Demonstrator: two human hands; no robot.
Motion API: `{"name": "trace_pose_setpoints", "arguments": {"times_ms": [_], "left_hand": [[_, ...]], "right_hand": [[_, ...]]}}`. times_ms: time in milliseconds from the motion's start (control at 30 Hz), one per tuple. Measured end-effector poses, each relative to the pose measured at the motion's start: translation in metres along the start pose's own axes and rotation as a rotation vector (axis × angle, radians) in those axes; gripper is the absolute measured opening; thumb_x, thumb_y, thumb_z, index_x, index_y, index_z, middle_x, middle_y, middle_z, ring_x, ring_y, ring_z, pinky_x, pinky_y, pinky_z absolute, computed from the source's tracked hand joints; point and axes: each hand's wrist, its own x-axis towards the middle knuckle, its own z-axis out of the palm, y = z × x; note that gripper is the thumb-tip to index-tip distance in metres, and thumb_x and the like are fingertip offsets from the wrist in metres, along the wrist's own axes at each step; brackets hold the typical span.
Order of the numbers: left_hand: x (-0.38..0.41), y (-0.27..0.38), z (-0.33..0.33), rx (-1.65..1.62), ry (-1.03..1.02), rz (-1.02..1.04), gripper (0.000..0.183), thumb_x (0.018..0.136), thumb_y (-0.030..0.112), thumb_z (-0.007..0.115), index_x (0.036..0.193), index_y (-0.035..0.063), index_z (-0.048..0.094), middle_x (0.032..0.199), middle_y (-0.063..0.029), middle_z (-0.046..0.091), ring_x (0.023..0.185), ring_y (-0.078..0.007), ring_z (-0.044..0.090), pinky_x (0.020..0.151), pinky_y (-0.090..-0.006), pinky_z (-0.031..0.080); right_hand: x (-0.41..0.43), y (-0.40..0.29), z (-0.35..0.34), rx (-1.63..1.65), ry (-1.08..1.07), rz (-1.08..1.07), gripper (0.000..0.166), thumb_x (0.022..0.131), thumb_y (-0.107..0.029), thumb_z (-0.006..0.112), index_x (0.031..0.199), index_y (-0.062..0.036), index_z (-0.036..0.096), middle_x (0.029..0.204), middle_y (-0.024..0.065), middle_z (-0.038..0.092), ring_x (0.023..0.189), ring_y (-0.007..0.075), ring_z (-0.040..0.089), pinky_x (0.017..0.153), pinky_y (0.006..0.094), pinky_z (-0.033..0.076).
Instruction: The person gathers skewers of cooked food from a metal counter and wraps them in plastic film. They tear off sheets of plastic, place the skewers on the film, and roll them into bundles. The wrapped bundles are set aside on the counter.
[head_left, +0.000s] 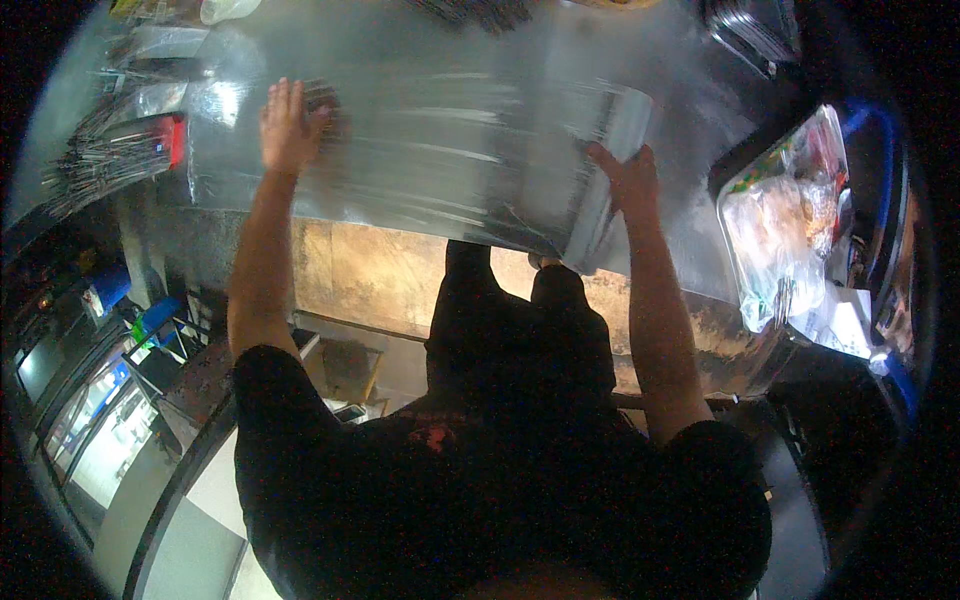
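A sheet of clear plastic film (427, 150) lies stretched and creased across a shiny metal tabletop (682, 240). On its right side is the roll of film (628, 120), slanting toward the table's near edge. My right hand (636, 180) grips this roll, thumb on its left side and fingers on its right. At the film's left end, my left hand (289, 131) is spread flat with the thumb apart, holding nothing. Just beside that thumb is a dark, blurred patch (324, 112) that I cannot make out.
Thin skewers (112, 161) lie in a bundle with a red end piece (176, 141) at left. On the right, a tray (724, 217) holds plastic bags (780, 232). Stacked metal trays (750, 34) stand at the far right. Below the near edge is a stained tan panel (360, 262).
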Motion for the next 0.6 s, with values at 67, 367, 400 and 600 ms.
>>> {"name": "trace_pose_setpoints", "arguments": {"times_ms": [67, 367, 400, 600], "left_hand": [[-0.007, 0.085, -0.012, -0.307, -0.250, 0.191, 0.049, 0.096, 0.039, 0.057, 0.132, 0.0063, 0.057, 0.145, -0.0153, 0.049, 0.135, -0.0371, 0.043, 0.115, -0.0531, 0.031], [-0.033, 0.407, -0.024, -0.874, 0.117, 0.159, 0.046, 0.090, 0.012, 0.061, 0.134, 0.0019, 0.054, 0.150, -0.0224, 0.042, 0.139, -0.0417, 0.039, 0.118, -0.0504, 0.030], [-0.029, 0.408, -0.025, -0.857, 0.110, 0.125, 0.046, 0.090, 0.012, 0.061, 0.134, 0.0008, 0.054, 0.150, -0.0219, 0.042, 0.139, -0.0410, 0.039, 0.118, -0.0502, 0.030], [-0.029, 0.414, -0.025, -0.693, 0.039, 0.128, 0.054, 0.092, 0.018, 0.054, 0.142, -0.0008, 0.045, 0.152, -0.0232, 0.041, 0.143, -0.0397, 0.036, 0.119, -0.0503, 0.025]], "right_hand": [[0.000, 0.006, -0.002, -0.156, 0.061, -0.010, 0.083, 0.070, -0.047, 0.086, 0.125, 0.0072, 0.055, 0.114, 0.0216, 0.067, 0.103, 0.0353, 0.067, 0.090, 0.0438, 0.053], [0.020, 0.028, -0.009, -0.101, -0.112, 0.004, 0.081, 0.075, -0.046, 0.080, 0.130, 0.0084, 0.053, 0.124, 0.0230, 0.063, 0.114, 0.0350, 0.061, 0.097, 0.0437, 0.047], [0.025, 0.031, -0.011, -0.022, -0.158, 0.026, 0.081, 0.075, -0.044, 0.082, 0.130, 0.0084, 0.053, 0.124, 0.0225, 0.062, 0.113, 0.0341, 0.062, 0.097, 0.0434, 0.047], [0.024, 0.040, -0.015, 0.468, -0.247, 0.132, 0.076, 0.072, -0.030, 0.087, 0.129, 0.0061, 0.052, 0.117, 0.0186, 0.062, 0.105, 0.0300, 0.062, 0.092, 0.0417, 0.048]]}}
